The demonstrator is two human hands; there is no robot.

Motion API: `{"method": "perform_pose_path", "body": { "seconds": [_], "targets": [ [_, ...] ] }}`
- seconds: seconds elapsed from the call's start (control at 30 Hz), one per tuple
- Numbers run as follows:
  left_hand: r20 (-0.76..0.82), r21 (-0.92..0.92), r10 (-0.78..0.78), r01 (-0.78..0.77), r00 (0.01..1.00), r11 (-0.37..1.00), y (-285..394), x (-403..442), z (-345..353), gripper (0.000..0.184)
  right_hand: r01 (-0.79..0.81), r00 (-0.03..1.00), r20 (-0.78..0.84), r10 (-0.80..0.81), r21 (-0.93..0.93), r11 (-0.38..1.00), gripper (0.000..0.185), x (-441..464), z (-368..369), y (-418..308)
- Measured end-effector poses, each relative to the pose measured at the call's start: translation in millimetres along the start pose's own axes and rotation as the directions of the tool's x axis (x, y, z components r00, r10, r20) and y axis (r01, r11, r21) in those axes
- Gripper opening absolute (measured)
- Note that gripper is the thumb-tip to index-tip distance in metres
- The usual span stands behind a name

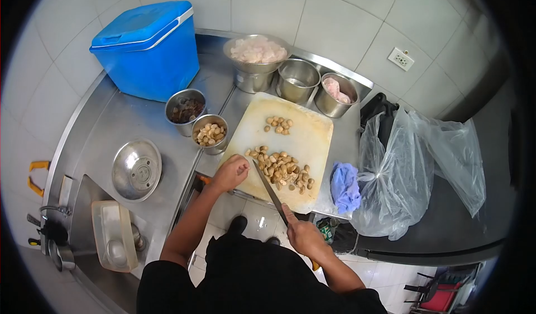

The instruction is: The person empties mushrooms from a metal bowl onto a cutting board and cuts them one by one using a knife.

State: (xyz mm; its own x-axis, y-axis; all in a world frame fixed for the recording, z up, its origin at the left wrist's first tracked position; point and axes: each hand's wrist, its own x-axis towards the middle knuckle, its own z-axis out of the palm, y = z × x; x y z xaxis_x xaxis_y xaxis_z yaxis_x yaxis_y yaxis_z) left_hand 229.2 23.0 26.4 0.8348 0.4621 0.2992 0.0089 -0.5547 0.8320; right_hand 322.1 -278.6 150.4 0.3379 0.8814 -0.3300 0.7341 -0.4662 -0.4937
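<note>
My right hand (304, 237) grips the handle of a long kitchen knife (267, 185), its blade slanting up and left over the near part of a worn white cutting board (245, 121). My left hand (231, 173) is at the board's left edge, near the knife tip, with its fingers curled together; what they hold, if anything, is too small to make out. A pile of small brown mushrooms (282, 167), some of them cut, lies right beside the blade. Farther back on the board sits a smaller group of whole mushrooms (278, 125).
Left of the board stand a metal pot of pale cut pieces (211, 134) and one with dark contents (187, 110). Behind it are several metal pots (298, 81). A blue cooler (146, 54), metal bowl (137, 170), sink (95, 241), blue cloth (345, 187) and plastic bags (399, 174) surround it.
</note>
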Motion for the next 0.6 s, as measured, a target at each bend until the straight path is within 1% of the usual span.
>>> {"method": "perform_pose_path", "body": {
  "seconds": [0.07, 0.1, 0.17, 0.2, 0.23, 0.27, 0.3, 0.33, 0.37, 0.4, 0.47, 0.5, 0.57, 0.6],
  "targets": [
    [0.037, 0.044, -0.062, 0.061, 0.997, 0.997, 1.3, 4.9, 0.2, 0.011, -0.012, 1.000, -0.013, 0.012, 0.012, 1.000, 0.074, -2.0, -2.7, 2.0],
    [0.036, 0.042, -0.054, 0.053, 0.998, 0.998, 1.5, 9.5, -0.9, 0.011, -0.030, 0.999, -0.016, 0.031, 0.026, 0.999, 0.074, -4.1, -3.1, 3.3],
    [-0.116, -0.133, -0.195, 0.179, 0.974, 0.975, 3.1, 21.5, -4.7, 0.011, -0.050, 0.998, -0.026, 0.051, 0.039, 0.998, 0.074, -6.3, -6.3, 3.0],
    [-0.113, -0.134, -0.190, 0.174, 0.975, 0.976, 3.9, 31.2, -6.6, 0.011, -0.022, 1.000, -0.022, 0.023, 0.040, 0.999, 0.073, -8.5, -7.8, 0.9],
    [-0.197, -0.105, -0.158, 0.140, 0.968, 0.985, 3.7, 45.3, -9.3, 0.011, 0.005, 1.000, -0.017, -0.005, 0.042, 0.999, 0.073, -10.4, -7.8, -0.4],
    [-0.278, -0.073, -0.123, 0.107, 0.953, 0.992, 4.7, 60.0, -11.5, 0.011, 0.000, 1.000, -0.022, 0.001, 0.043, 0.999, 0.073, -8.4, -0.4, 2.3],
    [-0.273, -0.076, -0.119, 0.102, 0.955, 0.992, 6.8, 75.1, -11.0, 0.011, 0.070, 0.997, -0.034, -0.068, 0.056, 0.996, 0.073, -3.0, 11.5, 6.4],
    [-0.204, 0.001, -0.075, 0.076, 0.976, 0.997, 10.2, 91.7, -8.2, 0.015, 0.142, 0.989, -0.048, -0.139, 0.066, 0.988, 0.072, 1.4, 19.5, 7.3],
    [-0.133, 0.076, -0.034, 0.045, 0.990, 0.996, 13.3, 105.1, -3.8, 0.019, 0.152, 0.988, -0.048, -0.148, 0.076, 0.985, 0.071, 4.5, 20.9, 0.8],
    [-0.137, 0.074, -0.031, 0.041, 0.990, 0.996, 7.0, 118.2, 6.6, 0.019, 0.153, 0.987, -0.051, -0.150, 0.071, 0.986, 0.071, 8.2, 22.1, -3.5],
    [-0.093, 0.301, -0.038, 0.065, 0.995, 0.951, -14.1, 140.5, 32.1, 0.023, 0.102, 0.994, 0.039, -0.103, 0.036, 0.994, 0.070, 16.3, 23.6, -9.3],
    [-0.100, 0.302, -0.036, 0.065, 0.994, 0.951, -10.3, 145.4, 36.5, 0.023, 0.095, 0.995, 0.041, -0.096, 0.036, 0.995, 0.069, 18.5, 24.5, -10.2],
    [-0.091, 0.365, -0.195, 0.215, 0.977, 0.906, -3.5, 154.6, 45.6, 0.028, 0.084, 0.996, 0.036, -0.085, 0.034, 0.996, 0.069, 21.4, 27.5, -6.2],
    [-0.084, 0.363, -0.185, 0.203, 0.979, 0.910, -14.9, 160.5, 53.7, 0.028, 0.066, 0.997, 0.030, -0.067, 0.034, 0.997, 0.069, 21.9, 27.3, -3.2]
  ]
}}
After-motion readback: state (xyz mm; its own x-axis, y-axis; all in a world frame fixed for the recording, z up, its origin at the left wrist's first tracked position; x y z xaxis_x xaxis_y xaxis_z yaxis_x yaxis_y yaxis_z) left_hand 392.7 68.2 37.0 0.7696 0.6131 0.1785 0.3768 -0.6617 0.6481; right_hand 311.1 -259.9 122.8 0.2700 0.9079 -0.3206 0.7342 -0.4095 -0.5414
